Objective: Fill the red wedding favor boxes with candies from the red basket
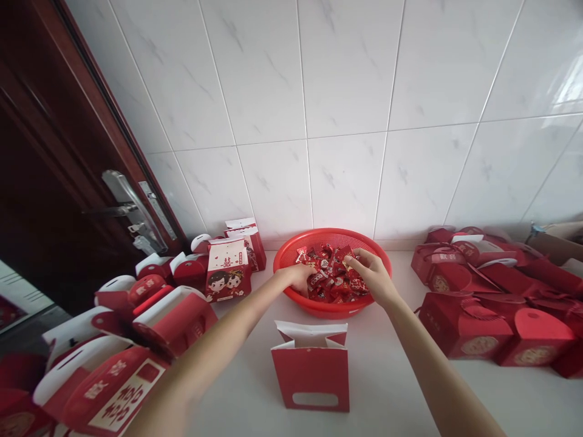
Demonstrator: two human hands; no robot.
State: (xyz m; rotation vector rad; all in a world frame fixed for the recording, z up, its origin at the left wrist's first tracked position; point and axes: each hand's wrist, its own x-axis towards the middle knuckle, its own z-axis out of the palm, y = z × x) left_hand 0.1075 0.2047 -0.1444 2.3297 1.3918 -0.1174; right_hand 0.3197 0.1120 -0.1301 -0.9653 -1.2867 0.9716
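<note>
A red plastic basket (334, 308) stands against the tiled wall, holding many red-wrapped candies (334, 282). My left hand (302, 278) reaches into its left side, the fingertips down among the wrappers and partly hidden. At the right side, my right hand (371, 273) pinches a red-wrapped candy (347, 255) between thumb and fingers, just over the pile. In front of the basket, nearest to me, a red paper gift box (314, 376) stands upright with its top open and a pale oval window low on its front.
Several open red gift boxes (177, 321) crowd the left side, with a cartoon-printed box (228, 270) among them. Closed red boxes (469, 328) are stacked on the right. Behind is a white tiled wall (346, 121); a dark door (59, 139) with a metal handle (132, 209) is at left.
</note>
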